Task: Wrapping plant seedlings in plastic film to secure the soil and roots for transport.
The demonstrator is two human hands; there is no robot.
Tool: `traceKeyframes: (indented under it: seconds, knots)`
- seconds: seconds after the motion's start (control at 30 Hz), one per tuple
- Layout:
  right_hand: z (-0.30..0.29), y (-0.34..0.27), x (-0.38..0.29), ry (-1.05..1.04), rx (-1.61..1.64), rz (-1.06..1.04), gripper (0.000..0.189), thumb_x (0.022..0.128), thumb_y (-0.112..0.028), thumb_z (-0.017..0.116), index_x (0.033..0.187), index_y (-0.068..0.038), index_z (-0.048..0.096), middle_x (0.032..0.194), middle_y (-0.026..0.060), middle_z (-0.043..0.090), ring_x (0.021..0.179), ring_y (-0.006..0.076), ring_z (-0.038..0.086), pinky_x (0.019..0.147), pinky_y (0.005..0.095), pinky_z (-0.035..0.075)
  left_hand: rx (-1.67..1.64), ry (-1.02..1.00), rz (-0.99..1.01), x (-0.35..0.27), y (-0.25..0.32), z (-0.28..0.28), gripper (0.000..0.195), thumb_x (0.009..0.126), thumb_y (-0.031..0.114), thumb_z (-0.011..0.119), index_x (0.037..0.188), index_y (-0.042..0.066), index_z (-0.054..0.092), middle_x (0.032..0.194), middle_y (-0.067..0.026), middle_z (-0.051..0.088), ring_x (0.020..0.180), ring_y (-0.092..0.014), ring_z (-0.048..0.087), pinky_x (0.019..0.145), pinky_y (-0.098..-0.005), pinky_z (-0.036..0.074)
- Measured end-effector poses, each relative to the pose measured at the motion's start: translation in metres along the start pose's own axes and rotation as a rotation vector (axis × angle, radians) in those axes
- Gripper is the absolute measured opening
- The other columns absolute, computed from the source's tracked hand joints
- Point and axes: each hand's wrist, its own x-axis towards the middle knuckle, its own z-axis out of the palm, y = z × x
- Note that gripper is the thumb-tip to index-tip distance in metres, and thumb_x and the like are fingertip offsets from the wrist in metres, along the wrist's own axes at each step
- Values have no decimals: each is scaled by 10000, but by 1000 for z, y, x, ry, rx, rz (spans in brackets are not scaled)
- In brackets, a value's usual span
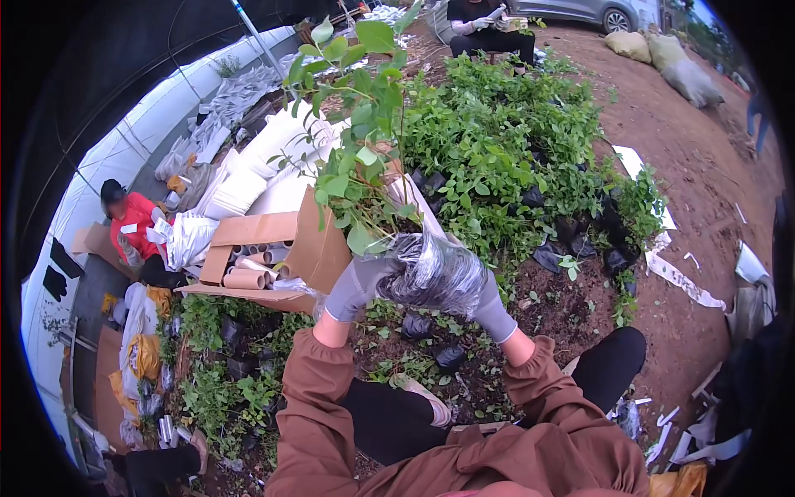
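Observation:
Clear plastic film is wrapped round the root bag of a leafy potted seedling, held up in front of me. My left hand, in a grey glove, grips the wrapped bag on its left side. On the right side of the same bag is my right hand, gloved alike; the film hides most of its fingers. The plant's stems lean up and to the left, its leaves overlapping an open cardboard box of cardboard tubes.
Many bagged seedlings stand ahead and right, more plants at left. Small black bags lie on the soil by my feet. A person in red sits at left, another person at the top. White sheets are piled behind the box.

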Motion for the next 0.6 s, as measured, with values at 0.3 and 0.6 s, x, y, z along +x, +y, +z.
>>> traceKeyframes:
  seconds: [0.3,0.6]
  knots:
    - [-20,-7,-17,411,-498,-16,582,752,-62,598,1290,-112,382,957,157,599,725,265,620,591,302,485,-1354,935,-463,-11,27,75,471,795,303,621,1109,-22,488,986,-66,550,815,-140,549,678,-267,468]
    - [-20,-32,-30,-54,-816,-141,549,688,-108,633,1207,-192,474,723,67,556,563,236,557,477,326,437,-1752,1085,-569,-14,26,173,654,672,223,733,1192,27,389,1026,-38,517,901,-134,525,791,-288,457]
